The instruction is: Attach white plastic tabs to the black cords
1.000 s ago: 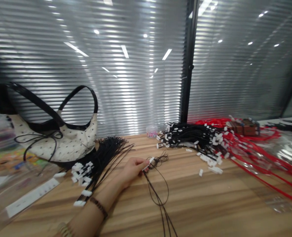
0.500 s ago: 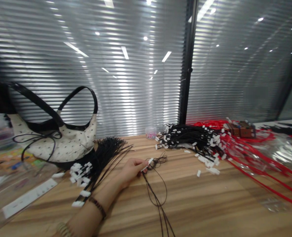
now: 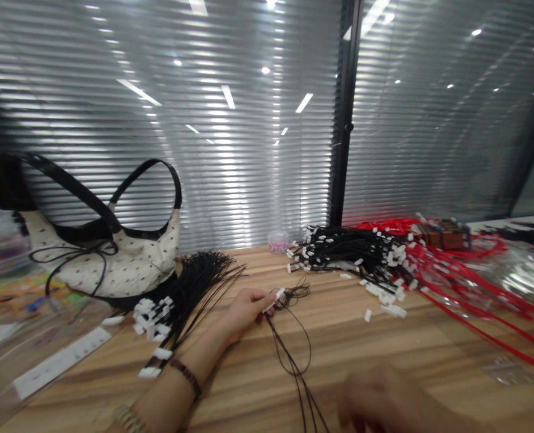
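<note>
My left hand (image 3: 252, 310) is closed, pinching a small white plastic tab (image 3: 274, 301) between thumb and fingers, just above the tabletop. Thin dark cords (image 3: 296, 374) run from that tab: some lie tangled behind it, others loop and trail toward the front edge. At the lower right my right hand (image 3: 379, 397) hovers over the table, smeared by motion, to the right of the trailing cords; its fingers cannot be made out. Left of my left arm lies a bundle of black cords (image 3: 199, 279) with white tabs (image 3: 152, 316) at its near end.
A white dotted handbag (image 3: 122, 261) with black handles stands at the left. Black cords with white ends (image 3: 352, 249) are piled at the back right, beside red cords (image 3: 465, 300) and a brown box (image 3: 445, 234). A small clear tub (image 3: 278, 243) sits near the blinds.
My right hand has come into view at the lower right. My left hand keeps its pinch on the white tab; the whole view has shifted slightly.
</note>
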Demonstrator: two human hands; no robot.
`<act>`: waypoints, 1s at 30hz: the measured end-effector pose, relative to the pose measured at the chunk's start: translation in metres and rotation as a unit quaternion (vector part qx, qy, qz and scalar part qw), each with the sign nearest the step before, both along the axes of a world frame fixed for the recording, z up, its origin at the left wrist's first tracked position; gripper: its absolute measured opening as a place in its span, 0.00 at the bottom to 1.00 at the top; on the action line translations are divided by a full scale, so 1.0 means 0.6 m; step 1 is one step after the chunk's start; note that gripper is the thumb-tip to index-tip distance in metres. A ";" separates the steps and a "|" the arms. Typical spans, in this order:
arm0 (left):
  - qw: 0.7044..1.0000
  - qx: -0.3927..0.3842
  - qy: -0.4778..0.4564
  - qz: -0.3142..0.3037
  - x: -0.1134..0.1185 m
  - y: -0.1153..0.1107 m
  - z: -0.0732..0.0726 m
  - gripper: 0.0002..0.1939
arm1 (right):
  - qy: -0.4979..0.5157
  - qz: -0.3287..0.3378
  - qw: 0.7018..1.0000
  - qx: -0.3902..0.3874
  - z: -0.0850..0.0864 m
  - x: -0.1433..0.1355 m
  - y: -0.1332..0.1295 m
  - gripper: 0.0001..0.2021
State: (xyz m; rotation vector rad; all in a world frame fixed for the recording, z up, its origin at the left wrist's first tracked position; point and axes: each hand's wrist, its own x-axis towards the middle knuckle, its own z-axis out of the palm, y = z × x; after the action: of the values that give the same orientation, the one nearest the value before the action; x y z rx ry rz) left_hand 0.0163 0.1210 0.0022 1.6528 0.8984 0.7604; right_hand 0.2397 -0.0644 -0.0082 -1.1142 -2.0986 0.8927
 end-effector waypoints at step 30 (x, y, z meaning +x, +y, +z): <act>0.984 -0.113 -0.133 0.022 -0.013 0.003 0.029 0.12 | 0.431 0.048 0.781 -0.449 -0.003 -0.012 0.211 0.15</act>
State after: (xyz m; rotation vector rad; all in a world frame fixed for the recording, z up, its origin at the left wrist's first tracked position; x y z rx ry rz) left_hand 0.0084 0.1230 0.0198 1.3011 0.8010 0.8523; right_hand 0.2323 0.0624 -0.0100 -0.7149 -0.9173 2.0851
